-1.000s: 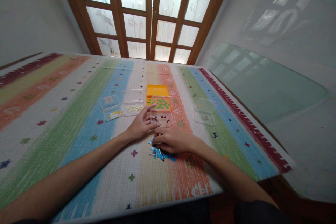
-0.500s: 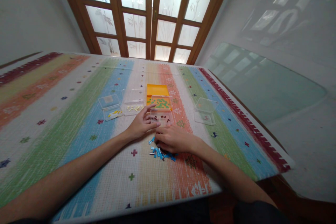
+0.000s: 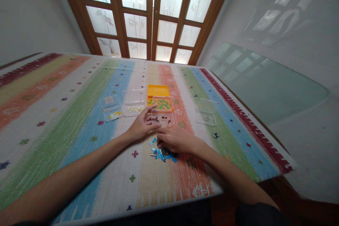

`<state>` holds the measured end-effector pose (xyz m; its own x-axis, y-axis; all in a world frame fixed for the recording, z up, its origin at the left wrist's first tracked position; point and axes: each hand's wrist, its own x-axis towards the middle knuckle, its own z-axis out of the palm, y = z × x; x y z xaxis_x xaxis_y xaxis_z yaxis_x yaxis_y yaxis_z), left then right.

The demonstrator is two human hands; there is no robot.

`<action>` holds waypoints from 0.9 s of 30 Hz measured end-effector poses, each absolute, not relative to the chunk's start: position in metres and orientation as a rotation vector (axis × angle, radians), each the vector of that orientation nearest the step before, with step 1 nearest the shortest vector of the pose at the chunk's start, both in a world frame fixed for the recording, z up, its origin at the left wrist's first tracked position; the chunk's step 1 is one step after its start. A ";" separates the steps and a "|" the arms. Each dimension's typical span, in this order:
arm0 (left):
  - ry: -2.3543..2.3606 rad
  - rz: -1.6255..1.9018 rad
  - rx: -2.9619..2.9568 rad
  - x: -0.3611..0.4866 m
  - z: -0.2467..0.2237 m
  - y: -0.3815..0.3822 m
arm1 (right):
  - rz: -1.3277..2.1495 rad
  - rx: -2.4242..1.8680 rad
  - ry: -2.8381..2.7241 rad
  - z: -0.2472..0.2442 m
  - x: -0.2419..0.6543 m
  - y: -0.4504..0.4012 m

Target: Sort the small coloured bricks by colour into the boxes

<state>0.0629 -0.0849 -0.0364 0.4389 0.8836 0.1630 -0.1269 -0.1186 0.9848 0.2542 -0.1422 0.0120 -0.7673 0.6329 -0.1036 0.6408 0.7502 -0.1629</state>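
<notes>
My left hand (image 3: 142, 124) rests at the left side of a clear plastic box (image 3: 169, 121) holding a few dark red pieces, its fingers apart and nothing seen between them. My right hand (image 3: 173, 139) is over a pile of small blue and brown pieces (image 3: 164, 155), fingers curled down; whatever its fingertips hold is hidden. Green pieces (image 3: 163, 104) lie in the clear lid part behind, which overlaps an orange box (image 3: 158, 91).
To the left stand an open clear box with yellow pieces (image 3: 116, 114) and another with cream pieces (image 3: 136, 108). An open clear box (image 3: 206, 118) sits at the right. A striped cloth (image 3: 111, 169) covers the table.
My right hand has shifted very slightly over the pile, its fingers a little more tucked. My left hand has stayed in place.
</notes>
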 end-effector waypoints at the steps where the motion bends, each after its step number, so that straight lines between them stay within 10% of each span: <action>1: 0.719 1.005 1.431 0.063 -0.037 -0.085 | -0.299 1.054 2.908 0.012 0.255 -0.142; 27: 0.694 0.957 1.352 0.063 -0.032 -0.086 | -0.211 1.454 3.140 0.033 0.277 -0.111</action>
